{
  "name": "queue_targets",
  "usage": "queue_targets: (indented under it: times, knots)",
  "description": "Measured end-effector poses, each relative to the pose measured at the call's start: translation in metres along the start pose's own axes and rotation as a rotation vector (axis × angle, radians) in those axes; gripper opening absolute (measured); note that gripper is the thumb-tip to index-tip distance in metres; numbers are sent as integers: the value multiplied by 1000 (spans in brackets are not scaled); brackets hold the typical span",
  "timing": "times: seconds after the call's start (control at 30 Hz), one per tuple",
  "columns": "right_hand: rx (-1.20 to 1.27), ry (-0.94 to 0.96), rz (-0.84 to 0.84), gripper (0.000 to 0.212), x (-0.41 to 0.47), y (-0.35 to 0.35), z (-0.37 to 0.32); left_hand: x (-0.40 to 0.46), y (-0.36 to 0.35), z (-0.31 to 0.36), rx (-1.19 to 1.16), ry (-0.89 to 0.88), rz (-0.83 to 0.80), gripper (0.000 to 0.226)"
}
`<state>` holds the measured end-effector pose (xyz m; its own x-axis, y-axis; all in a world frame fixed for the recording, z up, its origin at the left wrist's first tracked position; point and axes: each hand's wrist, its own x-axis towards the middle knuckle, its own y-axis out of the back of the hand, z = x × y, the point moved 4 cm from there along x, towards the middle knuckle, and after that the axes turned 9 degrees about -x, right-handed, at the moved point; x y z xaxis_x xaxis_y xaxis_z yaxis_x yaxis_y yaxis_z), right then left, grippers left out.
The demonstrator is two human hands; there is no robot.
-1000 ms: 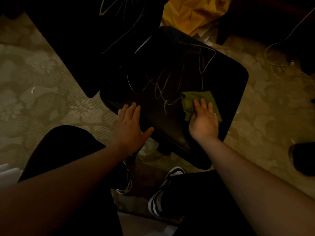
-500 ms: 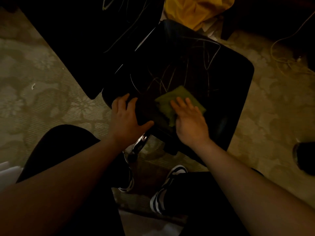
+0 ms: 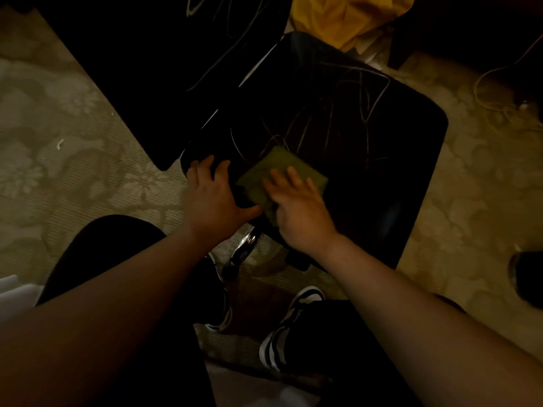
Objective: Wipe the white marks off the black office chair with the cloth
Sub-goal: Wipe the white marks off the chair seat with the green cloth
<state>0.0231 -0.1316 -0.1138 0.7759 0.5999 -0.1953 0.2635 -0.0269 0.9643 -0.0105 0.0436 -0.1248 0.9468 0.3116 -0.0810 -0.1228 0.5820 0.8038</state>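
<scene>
On the seat: your right hand point(image 3: 299, 212) lies flat, fingers spread, pressing the green cloth point(image 3: 282, 179) — white marks point(image 3: 364, 101) beyond.
Left hand point(image 3: 211, 198): open, bracing the black office chair point(image 3: 382, 160) seat's corner.

Green cloth point(image 3: 280, 174), black chair point(image 3: 367, 148)

Two hands point(image 3: 211, 201) point(image 3: 299, 212), one cloth point(image 3: 282, 171), one chair point(image 3: 367, 148)
</scene>
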Motion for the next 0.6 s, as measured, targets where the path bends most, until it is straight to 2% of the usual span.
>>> queue_targets:
  times: [0.07,0.13,0.2,0.33,0.43,0.5,0.6]
  knots:
    - [6,100,-7,66,1,-4,-7,1,1,-2,6,-16,17,119]
    - [13,92,12,62,1,-4,1,1,2,-3,-5,-10,27,120]
    - [5,-15,52,61,2,-2,21,-1,3,-1,-7,24,19,122]
    - [24,-347,123,59,15,7,54,0,5,-1,-19,30,5,124]
    - [43,-428,116,61,25,9,44,1,5,-1,-42,37,-11,123]
    - [66,-353,83,66,30,9,24,0,3,-1,-53,50,-16,124]
    - [69,-16,-4,67,38,5,-15,2,3,0,-89,47,13,125]
